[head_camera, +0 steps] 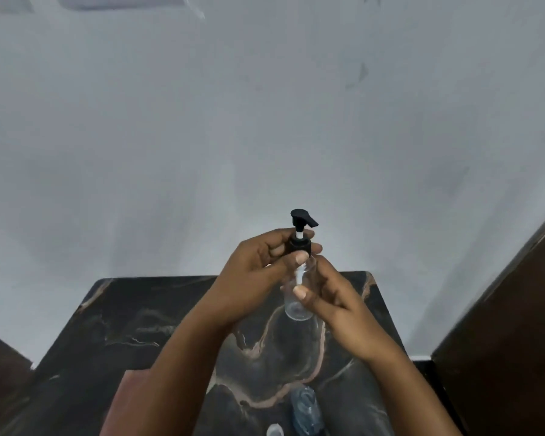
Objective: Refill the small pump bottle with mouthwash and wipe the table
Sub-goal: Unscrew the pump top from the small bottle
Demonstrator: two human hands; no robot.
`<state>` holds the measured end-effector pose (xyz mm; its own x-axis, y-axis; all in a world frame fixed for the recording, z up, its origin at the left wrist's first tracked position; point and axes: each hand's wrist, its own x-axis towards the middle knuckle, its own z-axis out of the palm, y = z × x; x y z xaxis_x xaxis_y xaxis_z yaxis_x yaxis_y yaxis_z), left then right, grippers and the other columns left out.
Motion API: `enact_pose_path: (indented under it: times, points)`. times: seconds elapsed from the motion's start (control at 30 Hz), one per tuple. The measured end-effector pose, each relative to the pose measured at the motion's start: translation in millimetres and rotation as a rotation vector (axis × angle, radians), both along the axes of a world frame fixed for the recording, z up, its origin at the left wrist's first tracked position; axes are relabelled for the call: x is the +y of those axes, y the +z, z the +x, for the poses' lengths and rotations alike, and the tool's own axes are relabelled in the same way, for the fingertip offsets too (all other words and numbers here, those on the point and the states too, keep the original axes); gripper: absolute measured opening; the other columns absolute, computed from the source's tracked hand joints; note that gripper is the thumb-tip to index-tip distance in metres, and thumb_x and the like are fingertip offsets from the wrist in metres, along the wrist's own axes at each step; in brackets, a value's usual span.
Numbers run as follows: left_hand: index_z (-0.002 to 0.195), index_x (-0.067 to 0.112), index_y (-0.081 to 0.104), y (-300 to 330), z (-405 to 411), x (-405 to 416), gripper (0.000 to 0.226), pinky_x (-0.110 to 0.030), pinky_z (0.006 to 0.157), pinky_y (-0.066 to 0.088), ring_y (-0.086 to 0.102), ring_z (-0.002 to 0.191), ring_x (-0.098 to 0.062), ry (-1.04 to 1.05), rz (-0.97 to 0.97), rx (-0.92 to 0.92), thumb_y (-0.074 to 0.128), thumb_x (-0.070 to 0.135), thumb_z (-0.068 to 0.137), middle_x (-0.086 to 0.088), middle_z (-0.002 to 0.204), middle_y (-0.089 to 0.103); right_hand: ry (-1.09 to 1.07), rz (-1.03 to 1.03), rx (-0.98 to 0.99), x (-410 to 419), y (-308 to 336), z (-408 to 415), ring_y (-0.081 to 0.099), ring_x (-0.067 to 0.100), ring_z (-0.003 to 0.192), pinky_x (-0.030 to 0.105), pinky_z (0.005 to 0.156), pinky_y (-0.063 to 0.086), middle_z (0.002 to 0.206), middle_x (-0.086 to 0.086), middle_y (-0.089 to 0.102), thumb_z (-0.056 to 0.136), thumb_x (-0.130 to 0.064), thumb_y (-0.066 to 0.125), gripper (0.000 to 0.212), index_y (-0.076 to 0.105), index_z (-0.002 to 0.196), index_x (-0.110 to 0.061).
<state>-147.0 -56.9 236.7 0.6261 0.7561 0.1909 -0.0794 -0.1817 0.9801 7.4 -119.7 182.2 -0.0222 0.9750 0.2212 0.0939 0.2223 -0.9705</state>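
I hold a small clear pump bottle (pixel 297 305) up above the dark marble table (pixel 132 325). My right hand (pixel 331 297) grips the bottle's body. My left hand (pixel 258 278) pinches the black collar of the pump head (pixel 301 229), which sits at the bottle's neck with its nozzle pointing right. The bottle looks empty. A blue mouthwash bottle (pixel 306 410) lies on the table near the front edge, with a whitish cap (pixel 275 430) beside it.
A reddish cloth (pixel 120 401) lies at the front left of the table, partly under my left forearm. A pale wall rises behind the table. Dark wooden furniture (pixel 501 341) stands on the right, and more dark wood at the lower left.
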Motion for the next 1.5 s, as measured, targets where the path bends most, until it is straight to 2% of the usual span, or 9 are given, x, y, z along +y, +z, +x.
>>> enact_pose_path:
  times: [0.27,0.5,0.7,0.83,0.93,1.03,1.2,1.33,1.5]
  points:
    - [0.103,0.023,0.074,25,-26,-31,0.021,-0.024,0.086,0.052,0.073,0.099,-0.009,0.381,0.034,-0.131,0.073,0.013,0.085,0.004,0.099,0.078,-0.377,0.209,-0.207,-10,37,-69,0.065,0.001,0.089,0.018,0.075,0.051,0.096,-0.016,0.067,0.089,-0.027,0.068,0.033,0.052,0.118,-0.027]
    - [0.085,0.028,0.059,26,-35,-44,0.041,-0.027,0.071,0.056,0.071,0.078,-0.003,0.72,0.078,-0.097,0.09,0.035,0.06,0.01,0.081,0.072,-0.547,0.204,-0.229,-22,30,-113,0.063,0.008,0.086,0.026,0.069,0.052,0.099,-0.006,0.066,0.082,-0.019,0.07,0.034,0.051,0.111,-0.022]
    - [0.128,0.038,0.047,27,-56,-47,0.059,-0.022,0.09,0.049,0.062,0.108,0.004,0.387,0.127,0.029,0.079,0.037,0.078,0.017,0.113,0.065,-0.592,0.163,-0.204,-33,34,-122,0.064,0.017,0.083,0.037,0.07,0.055,0.097,-0.002,0.067,0.084,-0.024,0.071,0.032,0.051,0.109,-0.019]
    - [0.122,0.058,0.049,26,-67,-54,0.04,-0.028,0.106,0.042,0.057,0.119,0.007,0.227,0.135,-0.049,0.053,0.025,0.1,0.025,0.121,0.064,-0.571,0.183,-0.204,-39,36,-123,0.066,0.014,0.086,0.032,0.072,0.056,0.099,-0.005,0.065,0.081,-0.029,0.073,0.036,0.053,0.109,-0.02]
    - [0.123,0.055,0.052,27,-69,-55,0.042,-0.027,0.107,0.043,0.06,0.116,0.004,0.221,0.206,-0.045,0.045,0.019,0.104,0.018,0.118,0.067,-0.558,0.184,-0.188,-40,35,-123,0.067,0.014,0.086,0.033,0.071,0.057,0.097,-0.007,0.064,0.08,-0.027,0.075,0.034,0.052,0.105,-0.021]
    - [0.138,0.03,0.052,25,-70,-53,0.047,-0.028,0.098,0.05,0.066,0.108,-0.004,0.304,0.204,-0.082,0.064,0.02,0.094,0.011,0.103,0.07,-0.559,0.192,-0.19,-40,33,-123,0.065,0.006,0.082,0.02,0.068,0.052,0.095,-0.011,0.062,0.079,-0.028,0.076,0.035,0.051,0.104,-0.027]
    - [0.131,0.037,0.054,20,-70,-50,0.06,-0.039,0.096,0.055,0.068,0.103,-0.013,0.393,0.206,-0.061,0.081,0.03,0.078,0.004,0.102,0.062,-0.523,0.165,-0.187,-42,24,-127,0.065,0.001,0.088,0.01,0.069,0.05,0.096,-0.018,0.062,0.08,-0.028,0.075,0.037,0.051,0.108,-0.031]
    - [0.137,0.042,0.04,13,-70,-50,0.064,-0.025,0.093,0.051,0.059,0.119,-0.006,0.244,0.137,-0.03,0.072,0.04,0.082,0.007,0.129,0.056,-0.506,0.159,-0.157,-40,16,-126,0.068,0.01,0.097,0.027,0.079,0.057,0.108,-0.007,0.067,0.081,-0.032,0.071,0.038,0.053,0.114,-0.024]
    - [0.141,0.037,0.039,6,-77,-46,0.043,-0.019,0.094,0.045,0.06,0.118,0.004,0.161,0.057,-0.055,0.046,0.019,0.103,0.01,0.123,0.068,-0.51,0.151,-0.138,-37,11,-127,0.068,0.013,0.096,0.038,0.082,0.057,0.105,-0.003,0.068,0.082,-0.029,0.075,0.04,0.055,0.115,-0.018]
